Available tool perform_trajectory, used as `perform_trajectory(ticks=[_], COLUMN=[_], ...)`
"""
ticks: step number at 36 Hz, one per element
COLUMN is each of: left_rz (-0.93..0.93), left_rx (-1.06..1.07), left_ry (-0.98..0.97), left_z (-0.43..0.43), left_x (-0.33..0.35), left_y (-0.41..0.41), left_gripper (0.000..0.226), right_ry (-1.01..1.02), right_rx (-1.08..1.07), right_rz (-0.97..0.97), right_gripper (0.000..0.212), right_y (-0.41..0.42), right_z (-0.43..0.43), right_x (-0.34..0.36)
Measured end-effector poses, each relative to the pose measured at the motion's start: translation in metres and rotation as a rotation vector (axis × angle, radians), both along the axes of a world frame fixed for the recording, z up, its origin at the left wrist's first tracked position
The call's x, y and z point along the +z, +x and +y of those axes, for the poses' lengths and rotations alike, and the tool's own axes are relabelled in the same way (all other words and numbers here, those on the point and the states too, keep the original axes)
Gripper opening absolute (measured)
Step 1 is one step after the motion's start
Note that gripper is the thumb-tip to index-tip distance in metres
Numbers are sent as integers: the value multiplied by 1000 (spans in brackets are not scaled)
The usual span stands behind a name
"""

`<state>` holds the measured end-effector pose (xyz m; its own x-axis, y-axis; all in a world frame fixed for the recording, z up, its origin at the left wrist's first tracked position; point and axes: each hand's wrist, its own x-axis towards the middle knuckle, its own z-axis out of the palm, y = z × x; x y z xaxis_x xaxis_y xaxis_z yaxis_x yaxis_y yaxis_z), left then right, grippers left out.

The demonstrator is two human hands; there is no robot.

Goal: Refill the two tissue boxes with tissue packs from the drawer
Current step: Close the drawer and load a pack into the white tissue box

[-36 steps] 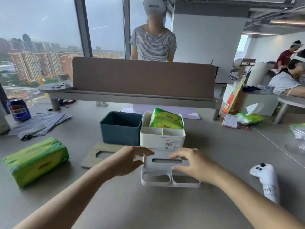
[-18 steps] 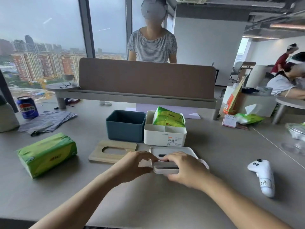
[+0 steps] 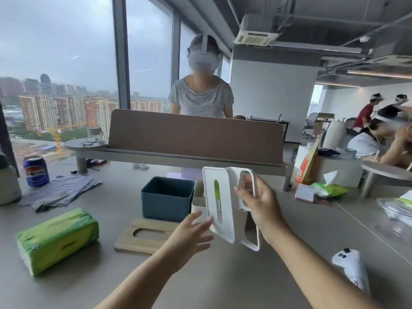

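Observation:
My right hand (image 3: 259, 205) grips a white slotted lid (image 3: 225, 197) and holds it upright in the air in front of the white tissue box (image 3: 197, 197), which it mostly hides. Green from the pack in that box shows through the lid's slot. My left hand (image 3: 191, 230) is open just left of the lid's lower edge, its fingertips at or near it. A dark teal box (image 3: 167, 198) stands open and empty left of the white one. Its wooden slotted lid (image 3: 146, 236) lies flat in front of it. A green tissue pack (image 3: 58, 239) lies on the table at the left.
A brown divider panel (image 3: 196, 139) crosses the desk behind the boxes, with a person standing beyond it. A white controller (image 3: 351, 269) lies at the right, a blue soda can (image 3: 35, 170) and grey cloths (image 3: 60, 192) at the left. More people sit far right.
The white lid has been lifted off the table and turned upright by my right hand. My left hand has come off it and opened. The camera has tilted up.

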<state>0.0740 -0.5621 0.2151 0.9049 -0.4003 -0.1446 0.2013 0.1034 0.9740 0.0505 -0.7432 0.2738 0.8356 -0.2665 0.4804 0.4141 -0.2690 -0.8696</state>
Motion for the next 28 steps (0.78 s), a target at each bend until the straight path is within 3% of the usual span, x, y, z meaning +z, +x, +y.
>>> perform_trajectory(ticks=[3, 7, 10, 12, 17, 23, 28], left_rz=[114, 219, 292, 294, 202, -5, -186], left_rx=[35, 159, 72, 45, 149, 162, 206], left_ry=[-99, -129, -161, -204, -309, -188, 13], left_z=[-10, -24, -31, -36, -40, -27, -25], left_x=[3, 4, 7, 9, 23, 44, 60], left_y=[-1, 0, 0, 3, 23, 53, 81], left_gripper=[70, 65, 57, 45, 33, 23, 15], right_ry=[36, 135, 229, 260, 207, 190, 61], right_rx=[-75, -210, -232, -225, -191, -235, -274], right_rz=[-23, -152, -198, -200, -249, -83, 78], right_gripper=[37, 19, 20, 33, 62, 29, 40], right_y=[5, 7, 13, 17, 29, 41, 56], right_z=[1, -2, -4, -5, -17, -53, -73], right_x=[-4, -2, 1, 1, 1, 8, -1])
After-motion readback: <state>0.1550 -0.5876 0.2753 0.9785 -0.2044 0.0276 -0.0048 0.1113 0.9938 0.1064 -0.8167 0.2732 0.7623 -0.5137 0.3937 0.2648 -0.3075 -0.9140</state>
